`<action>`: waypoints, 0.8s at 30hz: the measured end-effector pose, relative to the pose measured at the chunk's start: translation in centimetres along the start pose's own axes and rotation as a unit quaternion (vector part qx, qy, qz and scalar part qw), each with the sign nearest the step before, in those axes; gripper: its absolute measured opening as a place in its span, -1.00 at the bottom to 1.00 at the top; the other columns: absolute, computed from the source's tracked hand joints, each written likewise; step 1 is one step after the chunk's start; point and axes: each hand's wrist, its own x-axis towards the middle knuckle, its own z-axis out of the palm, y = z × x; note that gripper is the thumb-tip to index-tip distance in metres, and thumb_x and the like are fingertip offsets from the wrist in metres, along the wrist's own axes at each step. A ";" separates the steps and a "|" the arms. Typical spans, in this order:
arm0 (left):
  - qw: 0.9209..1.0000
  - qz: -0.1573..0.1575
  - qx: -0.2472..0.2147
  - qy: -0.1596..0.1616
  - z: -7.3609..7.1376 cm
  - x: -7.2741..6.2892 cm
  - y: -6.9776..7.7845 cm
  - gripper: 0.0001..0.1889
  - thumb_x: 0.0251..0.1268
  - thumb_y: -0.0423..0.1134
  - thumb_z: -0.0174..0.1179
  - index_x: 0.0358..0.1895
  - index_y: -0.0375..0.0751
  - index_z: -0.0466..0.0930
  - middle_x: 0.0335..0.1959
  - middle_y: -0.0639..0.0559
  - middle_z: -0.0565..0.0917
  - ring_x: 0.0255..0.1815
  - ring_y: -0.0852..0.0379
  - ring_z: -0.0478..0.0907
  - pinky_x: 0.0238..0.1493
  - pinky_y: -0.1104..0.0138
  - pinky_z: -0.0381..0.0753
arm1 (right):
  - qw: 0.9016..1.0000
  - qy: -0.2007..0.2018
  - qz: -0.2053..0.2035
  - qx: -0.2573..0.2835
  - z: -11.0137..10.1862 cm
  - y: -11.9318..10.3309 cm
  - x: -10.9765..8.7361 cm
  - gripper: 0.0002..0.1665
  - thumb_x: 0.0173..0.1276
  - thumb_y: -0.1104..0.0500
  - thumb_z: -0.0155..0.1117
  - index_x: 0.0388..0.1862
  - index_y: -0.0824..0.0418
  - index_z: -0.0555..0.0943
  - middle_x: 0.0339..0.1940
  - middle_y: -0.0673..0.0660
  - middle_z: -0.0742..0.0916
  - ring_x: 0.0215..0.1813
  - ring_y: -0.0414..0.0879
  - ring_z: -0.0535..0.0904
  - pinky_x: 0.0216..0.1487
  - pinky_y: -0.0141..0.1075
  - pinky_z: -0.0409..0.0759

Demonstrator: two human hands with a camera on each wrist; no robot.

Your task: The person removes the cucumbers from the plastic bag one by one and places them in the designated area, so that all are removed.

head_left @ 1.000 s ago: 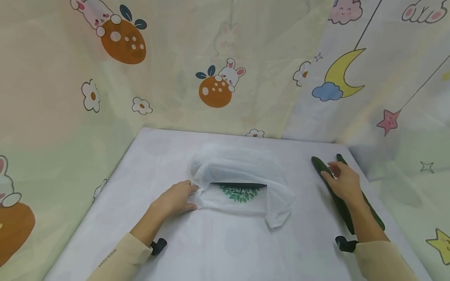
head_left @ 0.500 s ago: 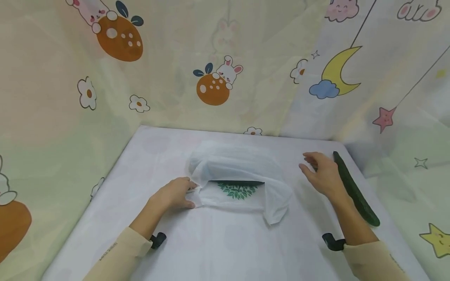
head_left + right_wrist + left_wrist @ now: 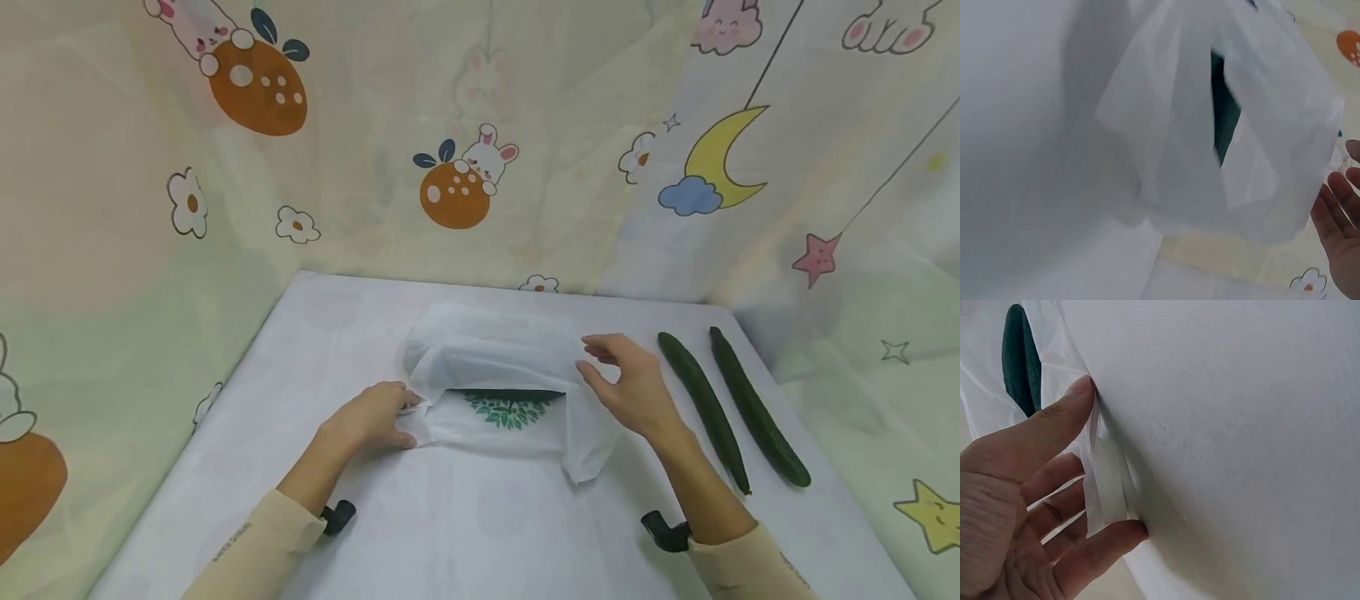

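Note:
A white plastic bag point(image 3: 502, 346) with a green leaf print lies mid-table, its near side folded open. My left hand point(image 3: 371, 418) holds its left edge; in the left wrist view, pleated plastic passes between thumb and fingers. Over the right edge is my right hand point(image 3: 633, 385), thumb and fingers apart around nothing. A dark green shape point(image 3: 1225, 109) shows through the gap in the bag; the rest of it is hidden. Farther right, two cucumbers lie side by side: a nearer cucumber point(image 3: 703, 408) and an outer cucumber point(image 3: 757, 407).
The table point(image 3: 480, 542) has a white covering. Cloth point(image 3: 352, 150) printed with rabbits, flowers and stars hangs behind it and at both sides. Each wrist carries a black camera mount; the right mount point(image 3: 663, 531) is close above the tabletop.
My right hand has moved left from above the cucumbers to the bag's right edge, leaving both cucumbers on the table. My left hand has stayed at the bag's left edge.

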 end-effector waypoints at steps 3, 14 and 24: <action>1.000 0.006 0.001 0.006 0.2 -0.1 0.0 -0.34 0.07 -0.09 0.59 0.28 -0.21 0.64 0.12 -0.06 0.64 0.17 -0.06 0.58 0.27 0.02 0.55 | 1.000 0.002 -0.017 0.013 0.7 -1.0 0.1 -0.57 0.26 0.31 0.51 0.11 0.29 0.66 -0.04 0.16 0.77 -0.04 0.05 0.74 0.01 -0.03 0.73; 1.000 0.005 0.005 0.017 0.6 -0.9 -0.1 -0.32 0.15 -0.09 0.54 0.34 -0.24 0.58 0.18 -0.09 0.61 0.18 -0.03 0.57 0.29 0.04 0.54 | 0.994 -0.035 -0.068 0.074 2.9 -4.5 0.8 -0.64 0.29 0.31 0.49 0.06 0.28 0.68 -0.11 0.13 0.77 -0.11 -0.08 0.73 -0.07 -0.14 0.75; 0.999 0.016 0.006 0.030 0.8 -1.4 0.1 -0.31 0.21 -0.09 0.50 0.40 -0.20 0.52 0.28 -0.13 0.57 0.27 -0.10 0.55 0.33 -0.01 0.51 | 0.982 -0.096 -0.078 0.143 5.8 -6.5 0.9 -0.75 0.33 0.33 0.45 -0.02 0.32 0.69 -0.14 0.11 0.78 -0.19 -0.13 0.75 -0.12 -0.24 0.77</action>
